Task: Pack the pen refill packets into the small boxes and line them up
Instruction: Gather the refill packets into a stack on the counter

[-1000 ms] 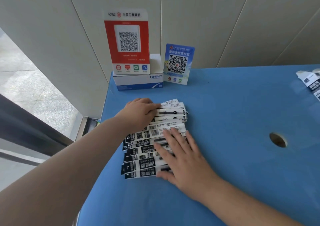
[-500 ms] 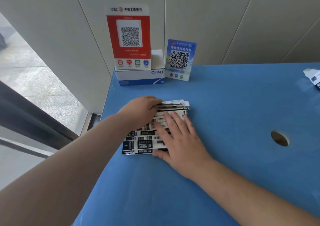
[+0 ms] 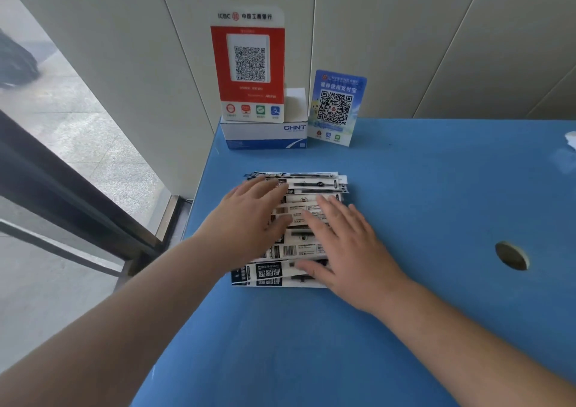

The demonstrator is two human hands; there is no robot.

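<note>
Spreading across most of the view, the blue bench point(image 3: 405, 204) carries everything, and judged from it the task is barely begun. Next in size, the overlapping heap of pen refill packets point(image 3: 307, 188) lies loose on the bench near its left edge, none of it boxed. Both hands rest flat on that heap: the left hand point(image 3: 249, 216) lies with straight, spread fingers on its left part, the right hand point(image 3: 349, 250) likewise with fingers spread over its right part, neither pinching a packet. I judge this to be gathering or squaring the heap before any packing. A white carton point(image 3: 263, 134) stands against the wall with two payment signs. No small box for the packets can be made out; only a white scrap point(image 3: 571, 140) shows at the right edge, too cut off to tell. Packing and lining up are all left.
</note>
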